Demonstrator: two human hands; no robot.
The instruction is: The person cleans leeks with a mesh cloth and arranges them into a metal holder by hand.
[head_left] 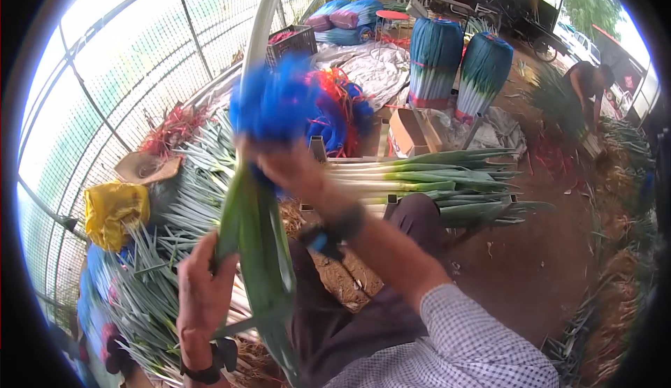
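Observation:
A single leek (260, 238) stands upright in front of me, its white stalk at the top and its green leaves hanging down. Low on the leaves, my left hand (204, 283) has a leaf between its thumb and fingers. My right hand (288, 164) is closed on a bunched blue cloth (272, 101) that wraps around the stalk. Motion blurs both, so the cloth's exact material is unclear. Beyond my knees, trimmed leeks (419, 178) lie side by side on a metal rack (391, 199).
A heap of loose leeks (140, 297) lies at my left, near a yellow bag (115, 213). Ahead are a cardboard box (412, 133), tied upright leek bundles (435, 60), red ties (335, 84) and a black crate (293, 44). Another person (590, 84) bends over leeks at far right.

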